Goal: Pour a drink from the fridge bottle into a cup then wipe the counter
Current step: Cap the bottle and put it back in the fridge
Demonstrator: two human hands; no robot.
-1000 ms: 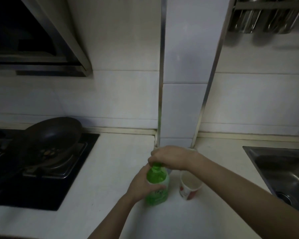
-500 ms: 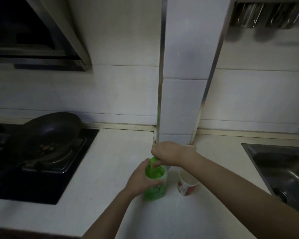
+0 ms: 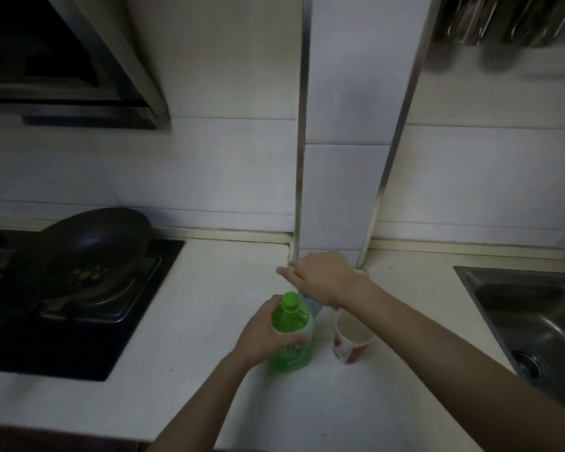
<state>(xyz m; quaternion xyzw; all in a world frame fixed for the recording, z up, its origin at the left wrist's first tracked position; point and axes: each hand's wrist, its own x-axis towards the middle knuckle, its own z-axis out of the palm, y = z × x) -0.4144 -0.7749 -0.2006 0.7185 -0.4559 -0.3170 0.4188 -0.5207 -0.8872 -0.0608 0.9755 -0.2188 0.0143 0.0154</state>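
A green drink bottle (image 3: 291, 337) stands upright on the white counter (image 3: 209, 305), its green top showing. My left hand (image 3: 265, 331) is wrapped around the bottle's body from the left. My right hand (image 3: 320, 277) hovers just behind and above the bottle top without touching it, its fingers curled with the back toward me, so whatever it may hold is hidden. A white paper cup with a red print (image 3: 351, 340) stands upright right beside the bottle, under my right forearm. The cup looks empty.
A black pan (image 3: 92, 246) sits on the dark stove (image 3: 79, 321) at the left. A steel sink (image 3: 535, 321) lies at the right. A tiled pillar (image 3: 340, 190) rises behind my right hand. A pale object (image 3: 312, 305) peeks out below that hand.
My right hand has come off the bottle top, where it was closed before, and has risen back toward the pillar. My left hand keeps its grip on the bottle.
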